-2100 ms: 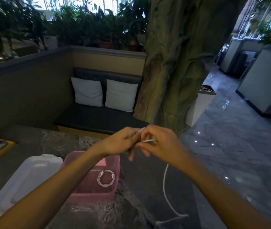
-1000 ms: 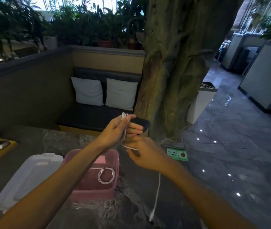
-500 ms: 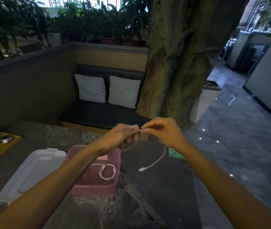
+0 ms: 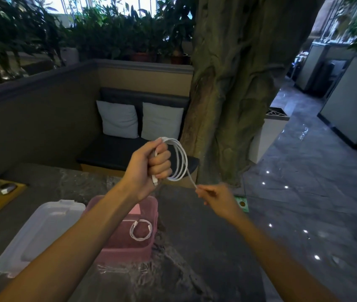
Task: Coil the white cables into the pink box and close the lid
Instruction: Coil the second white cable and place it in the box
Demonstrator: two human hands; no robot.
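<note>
Cable (image 4: 180, 159), looped, gripped in left hand (image 4: 151, 164) above open pink box (image 4: 127, 251); right hand (image 4: 216, 196) pinches the free end. Advice: tuck end through loops before lowering.

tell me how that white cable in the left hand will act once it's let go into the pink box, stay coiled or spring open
The white cable looks thin and floppy, and its loops hold only because the left hand grips them, so it may loosen a little. The coiled cable already in the pink box kept its ring, so it will probably stay roughly coiled.
</note>
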